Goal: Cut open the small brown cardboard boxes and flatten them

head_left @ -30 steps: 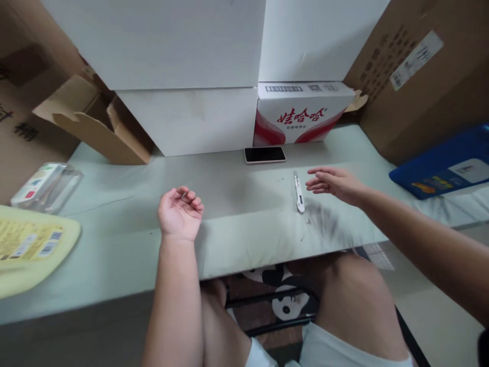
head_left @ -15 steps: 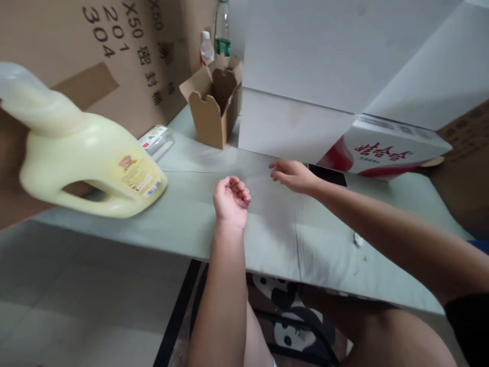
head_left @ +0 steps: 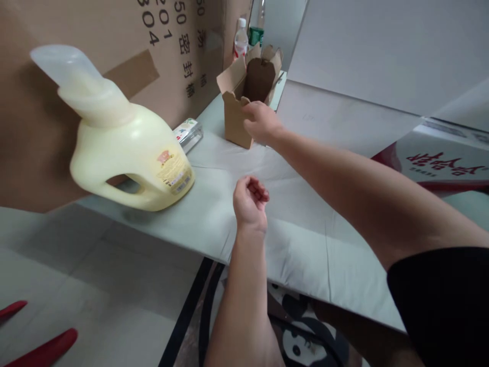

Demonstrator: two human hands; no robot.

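My right hand [head_left: 262,122] is at the near right corner of a small open cardboard box [head_left: 235,122], its fingers bent against the upper edge of the box. The box stands upright with its flaps up. My left hand [head_left: 250,201] rests palm up on the pale green cloth, fingers curled in, and no object shows in it. To the left, a big pale yellow jug [head_left: 132,153] with a cloudy cap leans over the cloth. Between jug and box lies a small clear packet with a printed label [head_left: 189,133].
A large printed carton [head_left: 202,61] rises behind the jug. Behind the small box stand a clear bottle [head_left: 241,38] and a green-labelled one [head_left: 256,35]. White panels and a red-and-white box [head_left: 443,158] are at the right. The cloth-covered table's front edge [head_left: 160,239] crosses below.
My right hand has moved left and away from me, from over the cloth to the small box. My left hand keeps its curled pose. The view has turned left.
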